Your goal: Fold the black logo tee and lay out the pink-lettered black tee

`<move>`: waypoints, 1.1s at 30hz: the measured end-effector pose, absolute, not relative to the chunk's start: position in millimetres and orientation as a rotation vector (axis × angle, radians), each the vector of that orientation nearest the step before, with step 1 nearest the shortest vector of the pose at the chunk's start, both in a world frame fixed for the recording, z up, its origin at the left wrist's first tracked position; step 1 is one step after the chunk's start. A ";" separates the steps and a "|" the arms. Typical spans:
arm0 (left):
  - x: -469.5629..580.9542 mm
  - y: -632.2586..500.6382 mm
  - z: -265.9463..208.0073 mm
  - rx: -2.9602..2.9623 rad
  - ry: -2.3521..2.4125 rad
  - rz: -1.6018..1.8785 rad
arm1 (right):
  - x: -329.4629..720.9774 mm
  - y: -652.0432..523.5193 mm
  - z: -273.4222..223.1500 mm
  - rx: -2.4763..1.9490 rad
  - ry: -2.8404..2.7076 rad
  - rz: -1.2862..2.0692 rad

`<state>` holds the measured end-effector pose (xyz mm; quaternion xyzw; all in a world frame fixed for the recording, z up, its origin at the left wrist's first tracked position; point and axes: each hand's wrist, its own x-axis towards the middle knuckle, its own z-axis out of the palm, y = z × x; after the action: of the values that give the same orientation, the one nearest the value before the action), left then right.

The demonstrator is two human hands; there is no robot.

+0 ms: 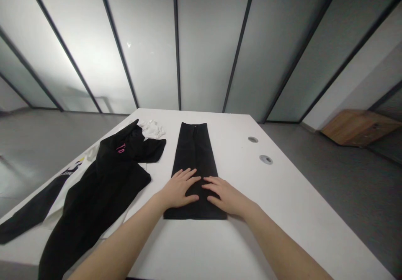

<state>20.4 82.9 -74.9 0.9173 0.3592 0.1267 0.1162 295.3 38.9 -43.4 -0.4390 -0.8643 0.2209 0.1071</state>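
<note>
A pair of black trousers (195, 154) lies flat and folded lengthwise into a long strip, its waist at the far end and the hem towards me. On the left of its near half rests my left hand (182, 188), palm down with the fingers spread. My right hand (223, 194) lies palm down on the right side, fingers also apart. The fingertips of both hands almost meet over the middle of the cloth. Neither hand grips the fabric.
A white table (273, 229) carries everything. To the left lie a black garment with pink lettering (109, 179), a white and dark garment (59, 192) and a crumpled white cloth (152, 129). Two round grommets (266, 159) sit at the right. A wooden cabinet (361, 127) stands beyond.
</note>
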 end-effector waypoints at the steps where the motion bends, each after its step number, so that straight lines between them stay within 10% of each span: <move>1: 20.4 83.4 -76.8 2.686 1.060 0.363 | 296.3 39.0 -42.8 -1.298 -2.548 0.659; 33: 19.1 90.2 -51.3 2.534 1.253 0.557 | 299.9 43.8 -45.0 -1.371 -2.361 0.502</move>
<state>19.1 90.2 -51.3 0.8720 0.4313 0.1916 0.1300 299.9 43.8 -45.0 -0.4856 -0.8364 0.1779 0.1816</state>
